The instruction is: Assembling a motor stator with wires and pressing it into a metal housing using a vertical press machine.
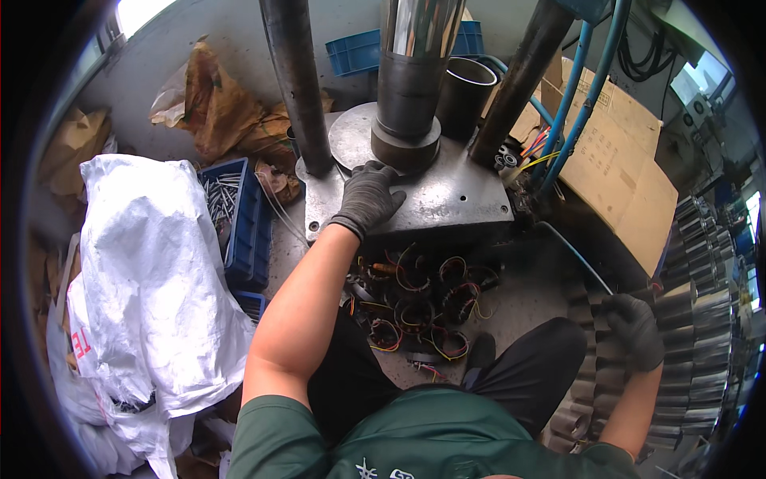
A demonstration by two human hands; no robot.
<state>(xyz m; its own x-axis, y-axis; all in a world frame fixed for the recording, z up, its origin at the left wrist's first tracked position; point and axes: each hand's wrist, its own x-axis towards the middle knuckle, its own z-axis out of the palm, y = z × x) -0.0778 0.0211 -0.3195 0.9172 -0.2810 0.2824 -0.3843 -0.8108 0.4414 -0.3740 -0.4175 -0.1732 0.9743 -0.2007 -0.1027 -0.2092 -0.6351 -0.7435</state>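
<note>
Green cloth of the person's shirt (431, 443) is filling the lower edge, with dark trousers below the knees. Just beyond the knees, wound stator coils (419, 307) with coloured wires are lying in a heap on the floor. To the person's right, the right hand (636, 329), in a dark grey glove, is curling around the top of a metal ring in the stacks of steel rings (702, 319); the fingers are bent over its edge, though how firmly they are gripping cannot be told. To the left, a white woven sack (148, 271) is slumping beside a blue crate (243, 227) holding metal fasteners.

Further out, the left hand (369, 195), also gloved, is resting palm-down and spread flat on the steel base plate (455, 199) of a press, holding nothing, its fingertips touching the round die block (405, 148) under the shiny ram (415, 56). Two dark columns (299, 80) are rising on either side. Behind are standing a dark steel tube (465, 92), blue hoses (578, 88), cardboard (622, 168), brown paper bags (219, 112) and a blue tray (355, 49).
</note>
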